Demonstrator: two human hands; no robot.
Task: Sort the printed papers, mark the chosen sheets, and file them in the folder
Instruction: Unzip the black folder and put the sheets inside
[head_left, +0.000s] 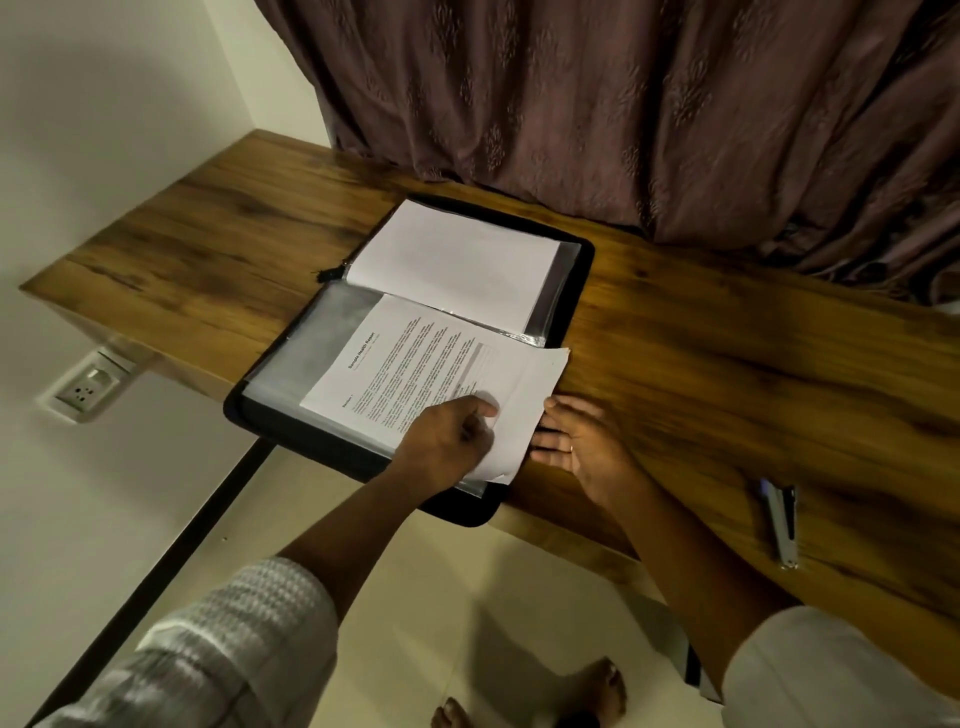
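We've got bare tabletop (208, 249) on both sides of the folder (322, 452): a wide strip on its left up to the wall (104, 104), and a longer one on its right. Only obstacle on the right strip is the stapler (782, 519), near the front edge & well apart from the folder. Curtain (623, 130) hangs onto the back edge close by the folder's far side, so little room behind. Folder's near corners jut over the front edge. Left grip (452, 434) pinches the sheets (415, 364) & covers the folder's near right corner. Right grip (582, 441) lies flat just beside, filling the gap at that edge.
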